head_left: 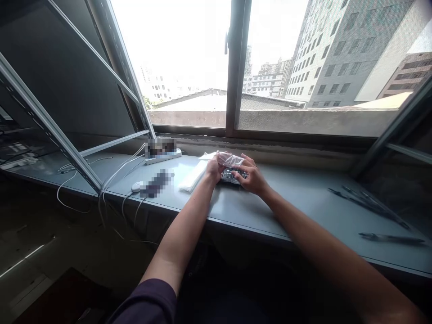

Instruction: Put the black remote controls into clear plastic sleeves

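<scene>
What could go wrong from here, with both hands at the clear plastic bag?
The thin plastic bag might crumple or tear between the left hand and right hand. The left forearm, close beside the pile of white plastic, could brush it out of place. White cables hang over the table edge and might get caught.

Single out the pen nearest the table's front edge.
The lone pen lying by itself; the other pens lie bunched farther back on the table.
</scene>
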Demonstrator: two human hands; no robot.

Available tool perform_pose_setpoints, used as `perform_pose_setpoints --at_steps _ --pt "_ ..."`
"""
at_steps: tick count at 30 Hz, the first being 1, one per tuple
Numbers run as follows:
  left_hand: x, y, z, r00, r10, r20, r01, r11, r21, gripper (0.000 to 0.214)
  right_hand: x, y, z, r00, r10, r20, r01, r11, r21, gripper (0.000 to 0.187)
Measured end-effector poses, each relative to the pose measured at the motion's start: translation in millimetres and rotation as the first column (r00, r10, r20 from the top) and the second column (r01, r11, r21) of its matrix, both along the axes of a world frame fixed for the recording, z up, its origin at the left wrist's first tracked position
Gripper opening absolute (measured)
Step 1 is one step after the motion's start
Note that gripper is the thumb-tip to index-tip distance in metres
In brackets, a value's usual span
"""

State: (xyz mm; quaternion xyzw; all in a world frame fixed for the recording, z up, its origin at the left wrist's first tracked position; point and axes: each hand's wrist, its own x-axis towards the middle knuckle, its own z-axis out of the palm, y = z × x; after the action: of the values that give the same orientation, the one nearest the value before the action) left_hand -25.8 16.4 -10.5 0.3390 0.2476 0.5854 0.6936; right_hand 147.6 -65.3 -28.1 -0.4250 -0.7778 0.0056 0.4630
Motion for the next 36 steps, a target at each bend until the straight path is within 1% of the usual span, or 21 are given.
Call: perform_pose_setpoints --at_steps 2,4,6,8,10,11,14,16,21,23,25,28,30,34,36 --pt "-2.8 1.9 -0.2 0.997 0.07 0.032 -0.07 0.998 0.01 0.039 0.2 -1.2 2.0 1.0 0.009 -0.005 -0.009 1.0 0.021 0.032" --pt "-4.8 3.0 -0.9 0.995 0.095 0.042 -0.096 0.995 0.02 0.037 0.0 -2.6 4.1 1.0 0.022 -0.01 -0.022 0.999 0.029 0.035" --pt "-5.3 3.5 -1.8 0.996 0.078 0.034 -0.079 0.997 0.022 0.035 -0.1 -4.0 5.3 0.999 0.037 -0.016 -0.037 0.999 0.013 0.044" --pt "-5.0 4.2 -2.8 0.998 0.057 0.032 -0.058 0.998 0.025 0.035 0.1 -5.1 5.6 0.998 0.06 -0.02 -0.06 0.998 -0.027 0.059" --pt "-5.7 5.9 -3.5 0.996 0.069 0.048 -0.07 0.997 0.015 0.035 0.5 -6.3 5.7 0.996 0.083 -0.018 -0.084 0.993 -0.081 0.07" --pt "-6.6 7.1 -3.9 0.994 0.089 0.062 -0.09 0.996 0.004 0.035 0.8 -7.0 6.0 0.995 0.094 -0.014 -0.095 0.99 -0.107 0.073" --pt "-11.0 11.4 -5.0 0.984 0.147 0.099 -0.144 0.989 -0.034 0.035 0.7 -9.3 7.8 0.992 0.13 0.0 -0.129 0.981 -0.147 0.074" --pt "-12.6 12.7 -5.5 0.983 0.15 0.11 -0.146 0.988 -0.039 0.035 -0.6 -10.6 9.2 0.988 0.153 0.0 -0.151 0.977 -0.148 0.074" --pt "-7.1 7.4 -4.1 0.995 0.043 0.09 -0.042 0.999 -0.012 0.029 -4.7 -12.8 10.1 0.981 0.192 0.002 -0.188 0.966 -0.179 0.08" --pt "-5.0 5.2 -3.0 0.995 0.034 0.089 -0.033 0.999 -0.013 0.027 -5.0 -13.5 9.9 0.982 0.191 -0.004 -0.188 0.961 -0.201 0.084" --pt "-5.5 5.3 -2.1 0.991 0.073 0.115 -0.07 0.997 -0.032 0.025 -4.5 -14.1 10.0 0.98 0.199 0.005 -0.193 0.958 -0.212 0.082" --pt "-9.5 8.8 -1.4 0.968 0.173 0.18 -0.158 0.983 -0.094 0.02 -3.6 -14.4 9.7 0.976 0.213 0.048 -0.199 0.957 -0.209 0.077" --pt "-12.1 11.5 -1.1 0.95 0.23 0.212 -0.202 0.968 -0.147 0.013 -3.5 -14.5 9.0 0.976 0.209 0.066 -0.19 0.957 -0.217 0.079" --pt "-13.5 13.5 0.1 0.928 0.266 0.261 -0.217 0.955 -0.2 0.002 -2.9 -15.0 7.4 0.973 0.214 0.083 -0.186 0.948 -0.258 0.083" --pt "-13.6 13.2 1.1 0.916 0.277 0.292 -0.219 0.952 -0.215 0.005 -2.1 -15.4 7.4 0.974 0.209 0.089 -0.178 0.946 -0.272 0.085"
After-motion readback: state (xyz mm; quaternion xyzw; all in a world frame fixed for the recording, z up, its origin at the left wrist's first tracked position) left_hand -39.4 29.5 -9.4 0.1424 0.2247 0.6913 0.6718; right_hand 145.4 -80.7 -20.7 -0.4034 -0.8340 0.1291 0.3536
